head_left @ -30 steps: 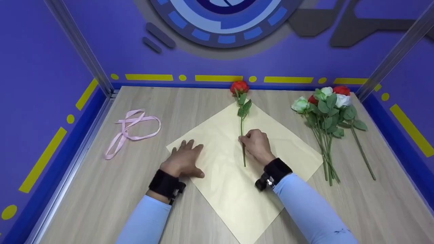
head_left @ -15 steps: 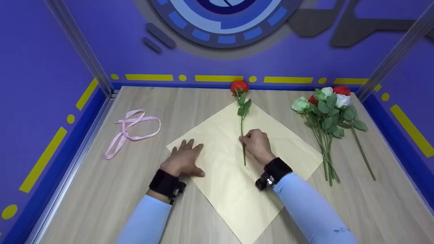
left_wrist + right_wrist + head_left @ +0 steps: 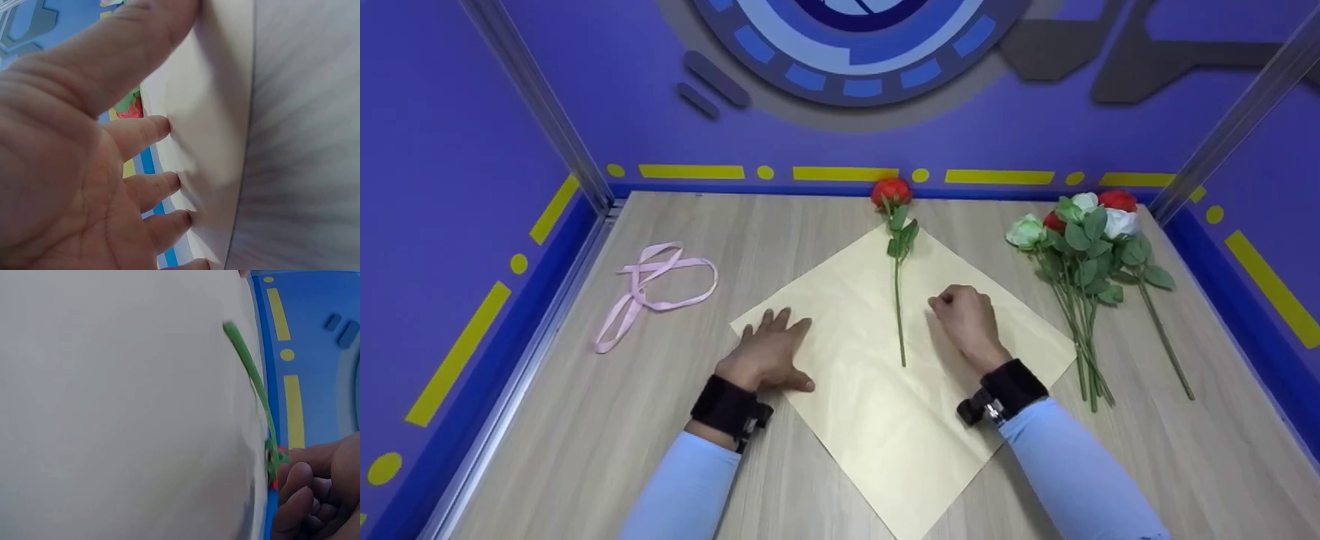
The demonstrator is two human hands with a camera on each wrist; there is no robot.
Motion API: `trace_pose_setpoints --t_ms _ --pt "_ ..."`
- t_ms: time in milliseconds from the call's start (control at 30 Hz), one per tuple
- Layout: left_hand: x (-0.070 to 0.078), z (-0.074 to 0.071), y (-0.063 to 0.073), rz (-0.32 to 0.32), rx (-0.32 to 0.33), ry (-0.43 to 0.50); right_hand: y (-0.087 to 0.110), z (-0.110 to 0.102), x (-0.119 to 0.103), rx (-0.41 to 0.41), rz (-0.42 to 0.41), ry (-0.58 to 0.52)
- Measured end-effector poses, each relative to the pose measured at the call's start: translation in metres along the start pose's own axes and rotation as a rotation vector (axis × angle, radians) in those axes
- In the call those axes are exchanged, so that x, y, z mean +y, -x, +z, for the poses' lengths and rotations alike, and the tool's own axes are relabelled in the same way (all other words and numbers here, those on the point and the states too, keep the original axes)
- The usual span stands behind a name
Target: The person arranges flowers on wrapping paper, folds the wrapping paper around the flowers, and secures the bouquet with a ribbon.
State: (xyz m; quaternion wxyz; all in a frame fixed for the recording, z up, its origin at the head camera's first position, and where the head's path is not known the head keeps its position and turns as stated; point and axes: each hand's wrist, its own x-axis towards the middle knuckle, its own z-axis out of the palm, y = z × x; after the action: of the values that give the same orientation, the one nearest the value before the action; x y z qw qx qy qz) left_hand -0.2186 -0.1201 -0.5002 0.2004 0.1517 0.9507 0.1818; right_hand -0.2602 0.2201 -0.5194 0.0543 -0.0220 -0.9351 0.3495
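A single red artificial rose point(image 3: 899, 311) lies along the cream wrapping paper point(image 3: 877, 420), its bloom beyond the far corner and its stem pointing toward the person. The left hand point(image 3: 765, 352) rests on the paper's left corner with fingers spread; in the left wrist view its fingertips point(image 3: 160, 125) touch the sheet. Over the right part of the paper, the right hand point(image 3: 969, 322) is apart from the stem. Its fingers are curled, with nothing between them. In the right wrist view the green stem point(image 3: 247, 357) extends past the curled fingers point(image 3: 295, 506).
A bunch of red, white and pale green roses point(image 3: 1084, 255) lies at the right, with one separate stem point(image 3: 1166, 341) beside it. A looped pink ribbon point(image 3: 660, 305) is on the left of the wooden table point(image 3: 607, 435). Blue panels point(image 3: 780, 142) enclose the back and sides.
The right hand has let go of the rose stem and moved right, away from it. The rose stays on the paper. The left hand keeps its place.
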Motion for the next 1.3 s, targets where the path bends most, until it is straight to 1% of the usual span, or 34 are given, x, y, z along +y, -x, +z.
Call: trace_pose_setpoints --t_ms 67,200,300,367,400,467,567,667,800,900,1100,1200,1300 --pt "0.0 0.001 0.0 0.004 0.001 0.003 0.002 -0.018 0.016 0.056 -0.008 0.052" --pt "0.0 0.001 0.0 0.006 0.006 0.008 0.006 -0.057 0.052 0.142 -0.009 0.116" --pt "0.0 0.0 0.001 0.007 0.005 0.013 0.011 -0.084 0.076 0.179 0.013 0.205" --pt "-0.001 0.0 0.001 0.009 0.001 0.019 0.014 -0.098 0.09 0.178 0.041 0.272" --pt "-0.001 0.001 0.001 0.01 -0.001 0.023 0.015 -0.103 0.096 0.163 0.063 0.294" --pt "-0.001 0.0 0.001 0.011 -0.006 0.027 0.018 -0.112 0.106 0.122 0.102 0.341" --pt "-0.002 0.0 0.0 0.009 -0.012 0.032 0.019 -0.118 0.116 0.059 0.14 0.374" --pt "-0.001 -0.001 0.0 0.009 -0.008 0.027 0.02 -0.122 0.12 0.024 0.157 0.385" --pt "-0.001 -0.001 -0.001 0.006 -0.005 0.015 0.018 -0.122 0.12 0.023 0.165 0.379" --pt "-0.001 0.0 -0.001 0.009 -0.006 0.015 0.016 -0.122 0.118 0.06 0.164 0.371" --pt "-0.001 0.0 -0.001 0.006 -0.009 0.006 0.01 -0.117 0.107 0.152 0.114 0.346" --pt "-0.001 0.0 -0.002 0.006 -0.005 0.004 0.004 -0.112 0.097 0.199 0.085 0.292" --pt "0.0 0.0 -0.002 0.005 -0.005 0.001 -0.002 -0.105 0.082 0.185 0.092 0.194"
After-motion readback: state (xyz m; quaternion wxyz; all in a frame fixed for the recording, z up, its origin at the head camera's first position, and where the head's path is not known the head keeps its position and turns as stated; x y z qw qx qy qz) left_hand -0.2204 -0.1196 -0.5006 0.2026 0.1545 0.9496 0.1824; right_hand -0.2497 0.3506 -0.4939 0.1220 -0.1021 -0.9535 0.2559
